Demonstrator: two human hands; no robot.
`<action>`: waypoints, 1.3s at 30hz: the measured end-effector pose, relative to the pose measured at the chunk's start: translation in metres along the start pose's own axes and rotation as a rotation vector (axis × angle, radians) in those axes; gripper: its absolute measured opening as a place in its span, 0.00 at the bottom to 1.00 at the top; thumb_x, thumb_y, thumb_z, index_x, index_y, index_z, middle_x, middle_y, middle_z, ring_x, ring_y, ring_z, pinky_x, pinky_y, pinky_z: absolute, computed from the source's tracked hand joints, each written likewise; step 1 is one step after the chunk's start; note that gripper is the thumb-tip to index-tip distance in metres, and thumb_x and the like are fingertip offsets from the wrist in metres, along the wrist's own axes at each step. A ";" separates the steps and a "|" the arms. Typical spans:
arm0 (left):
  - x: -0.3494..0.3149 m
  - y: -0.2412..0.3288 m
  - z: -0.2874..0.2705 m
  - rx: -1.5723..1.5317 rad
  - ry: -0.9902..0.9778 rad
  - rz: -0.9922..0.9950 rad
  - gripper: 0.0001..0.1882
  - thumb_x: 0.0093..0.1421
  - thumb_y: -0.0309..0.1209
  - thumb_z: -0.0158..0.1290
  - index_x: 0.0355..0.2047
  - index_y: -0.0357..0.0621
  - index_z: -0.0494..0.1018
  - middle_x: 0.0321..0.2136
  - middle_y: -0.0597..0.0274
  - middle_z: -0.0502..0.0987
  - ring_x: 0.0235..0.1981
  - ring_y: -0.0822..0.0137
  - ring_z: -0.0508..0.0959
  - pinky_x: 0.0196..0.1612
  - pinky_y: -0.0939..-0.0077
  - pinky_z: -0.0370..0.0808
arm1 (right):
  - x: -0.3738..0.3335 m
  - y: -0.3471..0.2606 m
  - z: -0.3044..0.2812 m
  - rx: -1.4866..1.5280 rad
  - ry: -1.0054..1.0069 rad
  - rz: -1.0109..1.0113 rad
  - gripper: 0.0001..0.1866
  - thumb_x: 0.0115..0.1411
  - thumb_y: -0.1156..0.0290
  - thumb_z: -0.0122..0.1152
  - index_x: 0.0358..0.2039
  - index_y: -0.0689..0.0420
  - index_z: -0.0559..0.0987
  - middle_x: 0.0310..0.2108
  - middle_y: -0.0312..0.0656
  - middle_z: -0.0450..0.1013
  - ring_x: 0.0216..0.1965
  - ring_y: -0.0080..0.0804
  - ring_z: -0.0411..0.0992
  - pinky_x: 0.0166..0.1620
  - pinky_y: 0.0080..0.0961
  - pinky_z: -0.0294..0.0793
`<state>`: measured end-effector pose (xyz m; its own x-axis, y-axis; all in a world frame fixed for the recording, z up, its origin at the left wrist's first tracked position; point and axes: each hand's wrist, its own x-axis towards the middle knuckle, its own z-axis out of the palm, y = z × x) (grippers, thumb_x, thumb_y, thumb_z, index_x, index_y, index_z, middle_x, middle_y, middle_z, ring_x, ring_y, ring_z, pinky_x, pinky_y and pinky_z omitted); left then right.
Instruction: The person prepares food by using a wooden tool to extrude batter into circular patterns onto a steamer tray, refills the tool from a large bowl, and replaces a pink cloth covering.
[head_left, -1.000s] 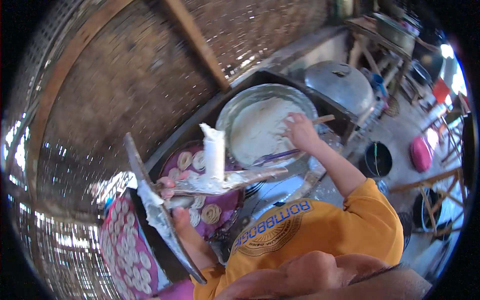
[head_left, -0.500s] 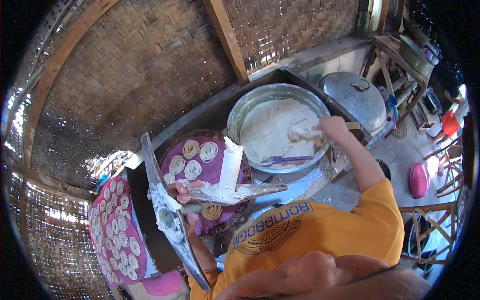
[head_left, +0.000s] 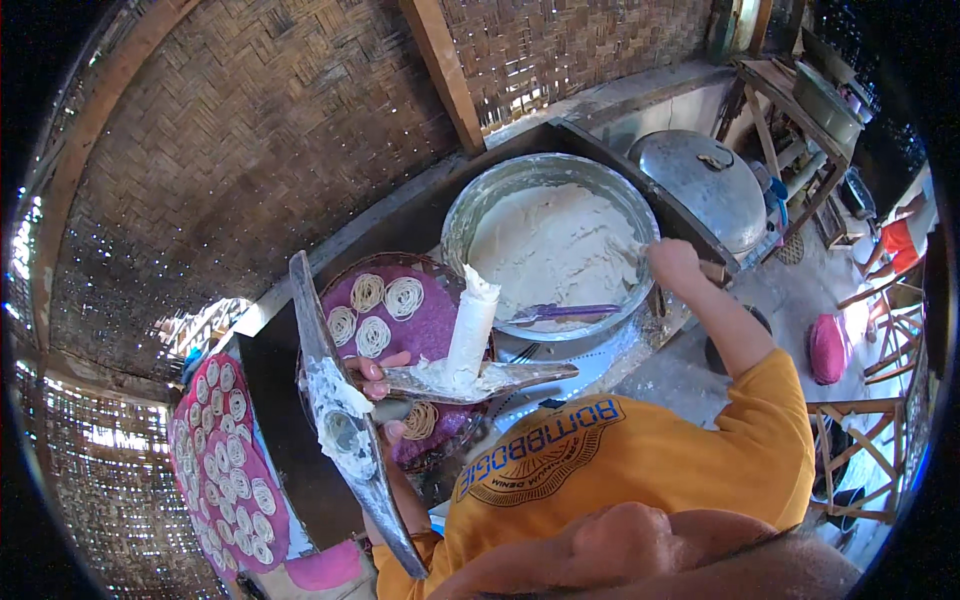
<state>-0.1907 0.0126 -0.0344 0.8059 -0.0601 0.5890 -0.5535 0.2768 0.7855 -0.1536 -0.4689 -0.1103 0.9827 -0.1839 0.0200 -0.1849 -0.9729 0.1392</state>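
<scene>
My left hand [head_left: 378,385] is closed around a two-armed wooden noodle press [head_left: 345,430], its fingers showing between the crossed arms. One arm has a round hole smeared with white dough; from the other stands a plunger [head_left: 473,335] coated in a thick white roll of dough. At the right rim of a large metal basin [head_left: 455,215] is my right hand [head_left: 675,265], closed on a wooden-handled tool [head_left: 712,271] whose working end is hard to make out. Soft white dough [head_left: 550,240] fills much of the basin. A purple utensil [head_left: 565,311] lies inside along its near edge.
A round purple-lined tray [head_left: 425,310] with several noodle coils lies beneath the press. Another pink-lined tray [head_left: 215,500] of coils stands at the left. Right of the basin sits a lidded metal pot [head_left: 700,185]. Another person [head_left: 903,240] is at the far right.
My right hand's tool has drawn back from the dough toward the basin's right rim. The left hand still holds the press, with its fingers slightly shifted.
</scene>
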 end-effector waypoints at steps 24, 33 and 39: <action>0.005 0.008 0.017 0.034 -0.155 -0.026 0.23 0.45 0.31 0.58 0.42 0.46 0.64 0.41 0.62 0.62 0.42 0.53 0.70 0.44 0.52 0.69 | 0.006 -0.077 0.021 0.121 -0.079 -0.238 0.07 0.42 0.71 0.53 0.23 0.57 0.77 0.26 0.47 0.74 0.30 0.41 0.73 0.34 0.34 0.73; 0.026 -0.026 0.024 0.194 -0.185 -0.200 0.20 0.44 0.23 0.58 0.39 0.43 0.66 0.35 0.60 0.70 0.34 0.65 0.74 0.39 0.70 0.73 | 0.002 -0.059 -0.022 0.486 0.046 -0.318 0.12 0.42 0.68 0.53 0.30 0.56 0.78 0.24 0.50 0.73 0.27 0.42 0.73 0.32 0.35 0.71; 0.065 -0.047 0.064 -0.424 -0.017 -0.597 0.14 0.46 0.28 0.56 0.34 0.40 0.68 0.28 0.59 0.73 0.30 0.67 0.74 0.34 0.72 0.73 | -0.005 -0.025 -0.125 1.284 -0.327 -0.281 0.17 0.52 0.59 0.55 0.37 0.58 0.76 0.14 0.32 0.65 0.15 0.18 0.60 0.19 0.17 0.58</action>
<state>-0.1257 -0.0660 -0.0211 0.9396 -0.3307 0.0888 0.1110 0.5394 0.8347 -0.1528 -0.4261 0.0095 0.9747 0.1914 -0.1150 -0.0312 -0.3934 -0.9188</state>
